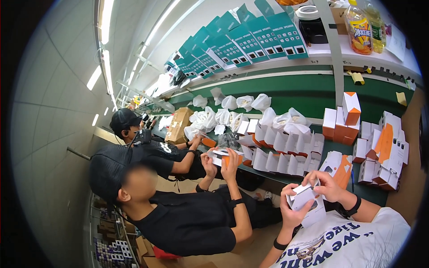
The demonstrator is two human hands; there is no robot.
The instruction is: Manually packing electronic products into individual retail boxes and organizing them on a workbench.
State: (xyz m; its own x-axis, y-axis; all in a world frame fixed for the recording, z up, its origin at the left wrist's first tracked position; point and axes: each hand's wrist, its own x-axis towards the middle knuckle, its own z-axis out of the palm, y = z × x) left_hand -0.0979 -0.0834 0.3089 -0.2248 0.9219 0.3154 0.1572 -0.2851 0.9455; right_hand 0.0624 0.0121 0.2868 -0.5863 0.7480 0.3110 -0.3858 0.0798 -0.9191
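Note:
In front of my chest is a small white box [307, 206] with a picture printed on its side. My left hand [292, 210] grips it from the left, thumb across its face. My right hand [325, 185] closes on the box's top end, fingers bent over the edge. Whether that end is fully closed cannot be made out. Just beyond my right hand lie flat orange-and-white cartons [343, 172] on the bench. Open white boxes [281, 161] stand in rows on the bench ahead.
Finished-looking white-and-orange boxes [380, 152] are piled at right. White wrapped bundles [290, 120] and a brown carton [179, 125] sit farther along the bench. Teal boxes [250, 40] line the shelf above. At left, a co-worker [183, 219] holds an orange-and-white box [225, 157]; another person sits beyond.

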